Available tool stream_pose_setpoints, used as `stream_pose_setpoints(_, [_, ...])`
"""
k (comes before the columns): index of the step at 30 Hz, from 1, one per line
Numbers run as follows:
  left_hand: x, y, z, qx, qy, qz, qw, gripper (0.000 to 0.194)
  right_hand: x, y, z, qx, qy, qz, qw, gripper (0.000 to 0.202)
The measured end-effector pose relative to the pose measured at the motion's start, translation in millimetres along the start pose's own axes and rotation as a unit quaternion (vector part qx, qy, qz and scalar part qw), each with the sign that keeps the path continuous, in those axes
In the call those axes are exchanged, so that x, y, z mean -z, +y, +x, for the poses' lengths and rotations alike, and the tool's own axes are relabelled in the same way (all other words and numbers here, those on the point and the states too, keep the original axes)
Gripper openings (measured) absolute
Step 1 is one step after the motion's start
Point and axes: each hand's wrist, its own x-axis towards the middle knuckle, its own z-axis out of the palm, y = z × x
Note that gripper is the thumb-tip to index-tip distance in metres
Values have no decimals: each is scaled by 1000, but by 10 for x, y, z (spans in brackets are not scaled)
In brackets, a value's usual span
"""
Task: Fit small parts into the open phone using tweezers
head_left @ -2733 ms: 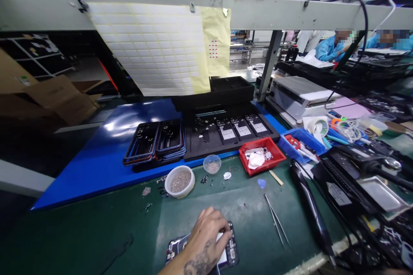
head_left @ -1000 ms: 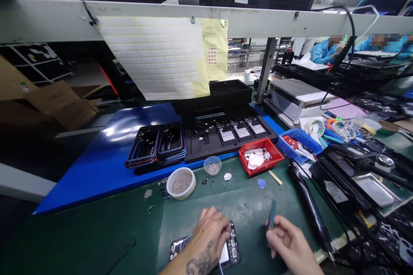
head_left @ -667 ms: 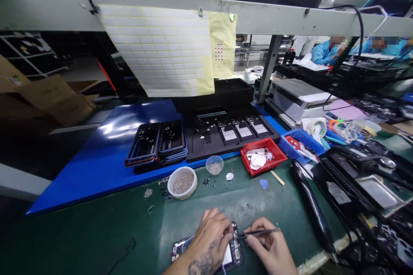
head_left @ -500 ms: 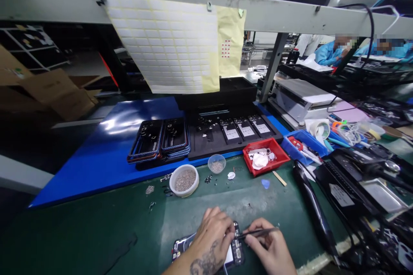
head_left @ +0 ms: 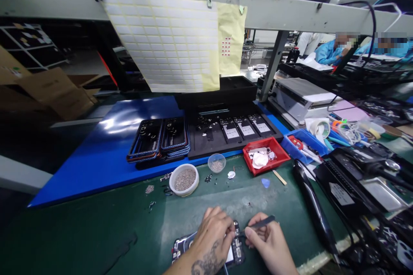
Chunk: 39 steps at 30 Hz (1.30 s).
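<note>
An opened phone [head_left: 238, 252] lies on the green mat at the bottom centre, its small inner parts showing at the right end. Across it rests my left hand [head_left: 214, 236], fingers bent together with thumb and fingertips at the phone's upper right part; whatever they pinch is too small to make out. My right hand [head_left: 269, 242] is closed on dark tweezers [head_left: 263, 222], whose tip reaches the phone's right end close to my left fingertips.
Beyond my hands stand a white bowl of screws [head_left: 184, 180], a small clear cup [head_left: 217, 163] and a red tray [head_left: 267, 154]. Stacked phone frames [head_left: 145, 139] are on the blue sheet. A black handheld tool [head_left: 314, 206] lies right. People in blue sit far right.
The tweezers' back end has swung upward and their angle is steeper. My right fingers have shifted slightly around them. My left hand and the phone look nearly unmoved.
</note>
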Motion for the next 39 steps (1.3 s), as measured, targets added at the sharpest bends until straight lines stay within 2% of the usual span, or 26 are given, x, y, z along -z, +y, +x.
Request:
stream_pose_setpoints(20, [-5,18,5,4,-31,24,999,12,13,-7,-8,8,-12,9,1000,32])
stream_pose_setpoints(25, [50,19,25,15,-43,15,999,17,77,-35,-34,5,9,55,998,33])
stream_pose_setpoints(28, [23,-11,20,15,-31,14,999,18,164,-41,-84,4,52,64,997,35])
stream_pose_setpoints(30, [-54,-56,7,-11,-8,30,999,16,219,-32,-126,4,76,66,995,37])
stream_pose_setpoints(33, [-214,-144,-20,-83,67,92,990,17,266,-14,-178,-1,96,69,993,39])
stream_pose_setpoints(35, [-287,-187,-33,-104,116,107,982,20,272,-10,-193,-5,101,69,993,39])
stream_pose_setpoints(37, [-296,-204,-40,-99,117,77,985,18,265,-15,-194,-2,99,70,993,38])
stream_pose_setpoints(39, [-253,-196,-41,-79,83,34,993,17,255,-22,-187,2,98,71,993,37])
